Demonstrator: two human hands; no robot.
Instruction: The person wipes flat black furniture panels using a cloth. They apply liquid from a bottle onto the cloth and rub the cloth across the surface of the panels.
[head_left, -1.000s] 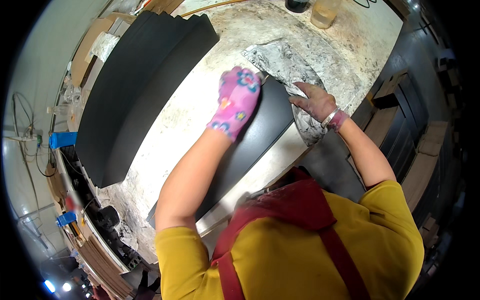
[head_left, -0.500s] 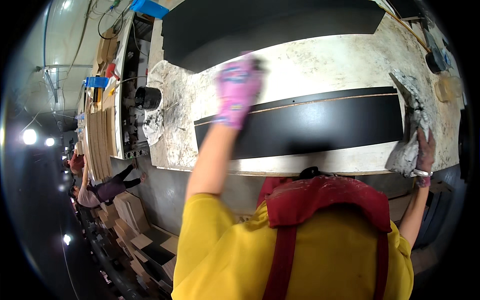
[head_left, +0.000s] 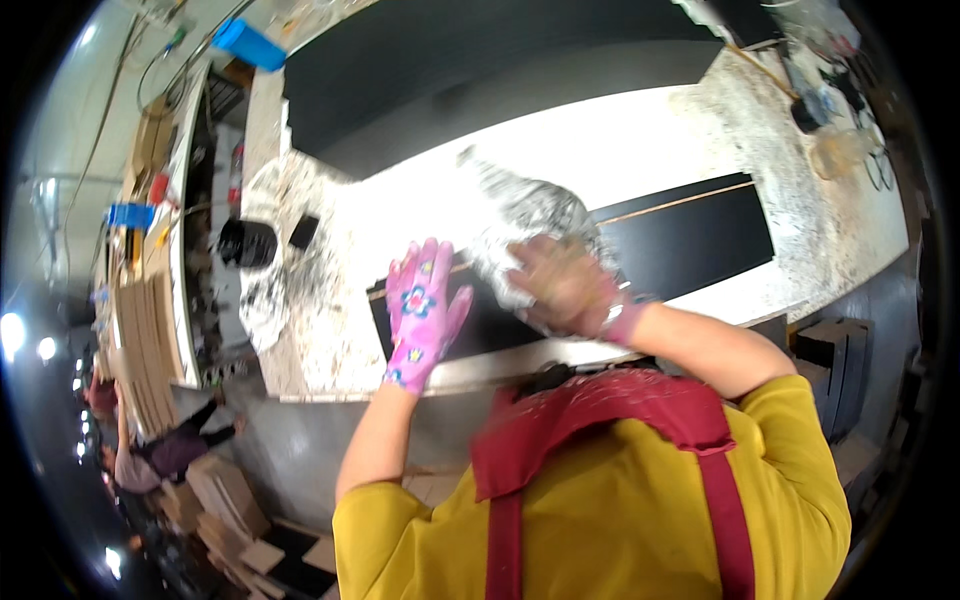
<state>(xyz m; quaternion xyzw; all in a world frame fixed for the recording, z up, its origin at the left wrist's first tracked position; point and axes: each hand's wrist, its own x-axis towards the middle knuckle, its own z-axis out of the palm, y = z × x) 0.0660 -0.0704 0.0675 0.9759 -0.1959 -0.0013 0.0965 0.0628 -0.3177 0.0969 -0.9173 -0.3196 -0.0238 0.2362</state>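
Note:
My left hand (head_left: 421, 315), in a pink flowered glove, lies flat with fingers stretched out on the left end of a long narrow black board (head_left: 690, 235). A light brown line runs along that board near its far edge. On the board's middle my right hand (head_left: 568, 285), gloved and blurred by motion, presses on a crumpled white rag (head_left: 540, 205) smeared with black. The rag hides part of the board and spreads beyond its far edge.
A larger black panel (head_left: 500, 75) covers the far side of the stained white table (head_left: 330, 350). At left are a black tub (head_left: 247, 243) and a small black block (head_left: 305, 232). A dark cup (head_left: 808, 113) stands at right. People are at the far left.
My right hand has brought the rag from the table's right end onto the board. My left hand has come down onto the board's left end. A small black block now lies beside the tub.

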